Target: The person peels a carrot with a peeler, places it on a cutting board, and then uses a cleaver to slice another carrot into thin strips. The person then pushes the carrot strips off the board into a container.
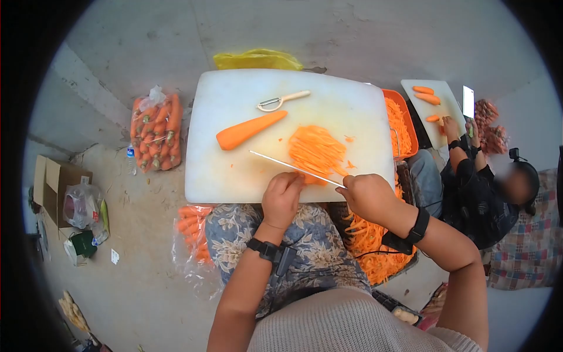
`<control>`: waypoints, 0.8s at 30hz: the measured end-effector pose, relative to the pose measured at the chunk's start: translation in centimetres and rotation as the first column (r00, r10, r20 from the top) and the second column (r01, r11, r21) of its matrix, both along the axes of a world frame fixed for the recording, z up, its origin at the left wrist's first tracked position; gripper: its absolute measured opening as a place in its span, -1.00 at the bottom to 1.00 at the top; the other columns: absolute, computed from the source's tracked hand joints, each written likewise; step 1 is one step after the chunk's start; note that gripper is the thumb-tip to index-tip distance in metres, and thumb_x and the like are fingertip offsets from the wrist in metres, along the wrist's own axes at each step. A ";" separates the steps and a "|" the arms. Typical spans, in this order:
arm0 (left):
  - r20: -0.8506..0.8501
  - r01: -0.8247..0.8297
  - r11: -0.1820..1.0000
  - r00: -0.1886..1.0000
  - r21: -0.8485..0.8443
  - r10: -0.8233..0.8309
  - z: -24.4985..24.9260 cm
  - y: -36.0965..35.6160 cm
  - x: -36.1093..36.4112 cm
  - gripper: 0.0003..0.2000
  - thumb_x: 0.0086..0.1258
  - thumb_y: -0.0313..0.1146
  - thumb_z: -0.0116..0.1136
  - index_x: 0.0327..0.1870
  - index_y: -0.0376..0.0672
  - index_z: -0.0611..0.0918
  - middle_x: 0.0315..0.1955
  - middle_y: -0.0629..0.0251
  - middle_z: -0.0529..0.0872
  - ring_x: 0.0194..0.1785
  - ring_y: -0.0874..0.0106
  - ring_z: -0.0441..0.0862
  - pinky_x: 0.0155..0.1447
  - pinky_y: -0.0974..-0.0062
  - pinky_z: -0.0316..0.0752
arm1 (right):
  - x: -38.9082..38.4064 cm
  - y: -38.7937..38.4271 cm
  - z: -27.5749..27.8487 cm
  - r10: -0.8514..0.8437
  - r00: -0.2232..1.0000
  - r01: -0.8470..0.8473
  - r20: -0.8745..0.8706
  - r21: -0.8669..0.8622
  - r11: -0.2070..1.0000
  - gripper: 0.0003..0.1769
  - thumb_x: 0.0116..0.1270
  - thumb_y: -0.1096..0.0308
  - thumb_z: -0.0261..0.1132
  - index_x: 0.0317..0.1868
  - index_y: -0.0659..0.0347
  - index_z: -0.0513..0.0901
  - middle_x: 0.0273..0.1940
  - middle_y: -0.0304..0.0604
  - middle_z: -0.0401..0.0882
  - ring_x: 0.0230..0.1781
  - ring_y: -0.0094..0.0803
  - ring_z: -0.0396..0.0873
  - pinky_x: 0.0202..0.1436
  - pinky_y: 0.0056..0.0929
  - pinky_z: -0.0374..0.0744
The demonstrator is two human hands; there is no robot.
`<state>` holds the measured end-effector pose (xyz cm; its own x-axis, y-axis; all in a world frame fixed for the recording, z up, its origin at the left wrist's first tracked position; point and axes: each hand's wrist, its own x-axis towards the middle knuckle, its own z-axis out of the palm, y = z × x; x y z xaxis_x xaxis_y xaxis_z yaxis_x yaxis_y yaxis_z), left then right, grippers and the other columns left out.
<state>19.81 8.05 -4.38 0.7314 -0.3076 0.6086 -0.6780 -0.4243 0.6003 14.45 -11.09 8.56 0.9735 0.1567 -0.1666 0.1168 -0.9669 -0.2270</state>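
My right hand [370, 198] is closed round the handle of a kitchen knife [287, 165], whose blade slants across the white cutting board [223, 182] near its front edge. My left hand [282, 198] has its fingers bent and pressed on a carrot piece [314, 180] that shows just on the near side of the blade. Beyond the blade lies a heap of carrot shreds [316, 149]. A whole peeled carrot [249, 130] rests left of the heap. Farther back is a peeler [282, 101] with a pale handle.
Bagged carrots [157, 132] stand on the left, with more carrots [194, 232] below the board. An orange tub [412, 126] and a lower container of shreds [378, 264] sit at right. A co-worker [484, 193] works at another board [431, 111] near a cleaver [468, 101].
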 end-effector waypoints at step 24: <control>-0.043 -0.025 0.998 0.999 0.059 0.028 0.5 -0.5 -0.1 -0.82 0.10 -0.53 0.27 -0.24 -0.22 0.71 -0.25 0.25 0.67 -0.08 0.23 0.63 -0.03 0.36 0.58 | 3.6 1.6 -0.5 0.001 0.952 -0.039 -0.307 -0.117 0.992 -0.90 0.01 0.48 0.31 -0.41 0.30 0.65 -0.45 0.11 0.66 -0.38 0.01 0.68 -0.28 -0.14 0.64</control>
